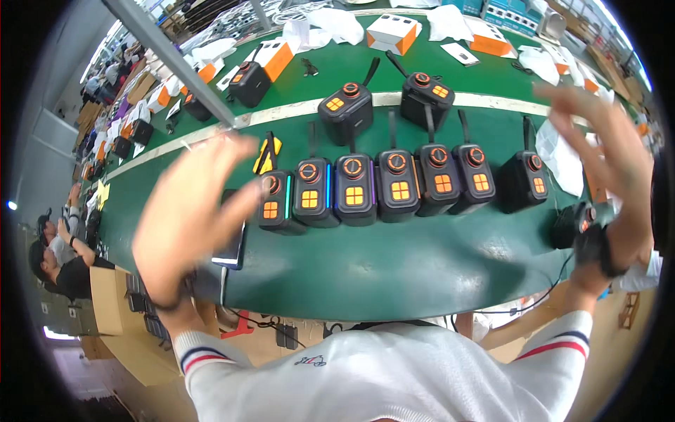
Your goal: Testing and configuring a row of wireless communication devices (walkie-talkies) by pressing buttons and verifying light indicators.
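My left hand is lifted over the left end of a row of black portable speakers, its thumb and fingers apart and nothing held. Motion smears it somewhat. On the right my right hand is also raised, blurred, with fingers spread and empty. The speakers have orange knobs, orange buttons and wrist straps. The leftmost speaker, another speaker and a middle speaker show lit coloured strips. A speaker stands apart nearer my right hand. Partly under my left hand lies a phone-like device.
Two speakers stand behind the row, including one by the pale strip. Orange-and-white boxes and plastic bags line the far side. A grey post rises at left. An open carton sits lower left; co-workers are beyond.
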The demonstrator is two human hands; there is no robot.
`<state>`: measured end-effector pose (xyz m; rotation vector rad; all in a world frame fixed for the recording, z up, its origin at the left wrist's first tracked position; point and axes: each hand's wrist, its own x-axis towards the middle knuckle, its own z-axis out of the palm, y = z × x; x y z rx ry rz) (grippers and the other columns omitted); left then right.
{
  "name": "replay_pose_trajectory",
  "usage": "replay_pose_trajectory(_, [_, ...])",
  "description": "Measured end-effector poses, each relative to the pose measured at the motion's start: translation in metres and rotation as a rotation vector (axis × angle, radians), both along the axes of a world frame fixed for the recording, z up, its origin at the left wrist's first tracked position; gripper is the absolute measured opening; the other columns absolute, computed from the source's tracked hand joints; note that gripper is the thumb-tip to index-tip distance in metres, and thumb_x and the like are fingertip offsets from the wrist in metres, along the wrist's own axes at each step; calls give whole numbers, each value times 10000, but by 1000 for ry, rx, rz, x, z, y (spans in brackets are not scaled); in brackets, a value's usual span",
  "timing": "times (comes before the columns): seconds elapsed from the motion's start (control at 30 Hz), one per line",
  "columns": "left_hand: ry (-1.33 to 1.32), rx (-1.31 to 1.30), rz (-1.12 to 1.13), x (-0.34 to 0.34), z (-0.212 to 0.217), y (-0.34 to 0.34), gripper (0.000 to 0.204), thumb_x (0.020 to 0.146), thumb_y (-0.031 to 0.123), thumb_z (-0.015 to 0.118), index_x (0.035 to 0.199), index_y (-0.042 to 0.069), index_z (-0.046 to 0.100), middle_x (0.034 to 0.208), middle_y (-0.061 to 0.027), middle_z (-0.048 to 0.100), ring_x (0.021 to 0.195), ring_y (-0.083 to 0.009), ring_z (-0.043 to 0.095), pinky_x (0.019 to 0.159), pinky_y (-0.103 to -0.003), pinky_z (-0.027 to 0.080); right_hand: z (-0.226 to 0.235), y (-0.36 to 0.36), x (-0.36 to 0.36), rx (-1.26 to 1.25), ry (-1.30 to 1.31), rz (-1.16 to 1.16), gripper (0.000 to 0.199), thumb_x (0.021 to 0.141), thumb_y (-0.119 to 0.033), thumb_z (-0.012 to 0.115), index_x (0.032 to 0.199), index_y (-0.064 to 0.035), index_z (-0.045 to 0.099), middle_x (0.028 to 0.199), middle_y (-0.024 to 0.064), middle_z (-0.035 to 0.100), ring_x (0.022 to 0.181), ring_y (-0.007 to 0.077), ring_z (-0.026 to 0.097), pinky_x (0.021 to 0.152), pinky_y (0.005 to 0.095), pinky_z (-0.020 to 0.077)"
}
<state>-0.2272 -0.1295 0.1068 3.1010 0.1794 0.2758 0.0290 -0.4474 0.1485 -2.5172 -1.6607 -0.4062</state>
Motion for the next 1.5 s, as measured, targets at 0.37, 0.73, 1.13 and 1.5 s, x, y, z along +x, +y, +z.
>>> replay_pose_trajectory(0.37, [-304, -107, 308, -70, -123, -53, 456, 767, 29, 647, 1209, -7, 540, 1257, -171, 522, 1139, -341, 514, 974, -412, 397, -184, -34, -28, 646, 250, -555, 370, 829, -157, 692, 1090, 35, 512, 1036, 208, 610, 938, 357, 603, 798, 399, 486])
replay_pose_trajectory(0.73, [-403, -77, 310, -59, -138, -58, 468, 763, -8, 621, 1222, -18, 530, 1234, -168, 519, 1151, -348, 494, 968, -431, 397, -175, 5, -66, 375, -164, -353, 398, 788, -85, 675, 1166, -43, 559, 1251, 139, 523, 1156, 298, 510, 980, 421, 383])
replay_pose_trajectory(1.13, [-364, -62, 334, -52, -134, -66, 488, 719, -32, 607, 1203, -8, 545, 1242, -176, 486, 1158, -387, 465, 947, -463, 422, -160, 8, -85, 196, -43, -371, 484, 745, -23, 606, 1205, -172, 593, 1253, 154, 485, 1090, 347, 461, 926, 436, 354])
replay_pose_trajectory(1.5, [-357, -79, 375, -49, -134, -67, 574, 688, -20, 579, 1254, 53, 522, 1266, -168, 448, 1185, -393, 418, 990, -472, 357, -160, 0, -78, 148, -7, -320, 546, 758, 11, 588, 1252, -220, 583, 1318, 164, 440, 1143, 359, 425, 984, 436, 347])
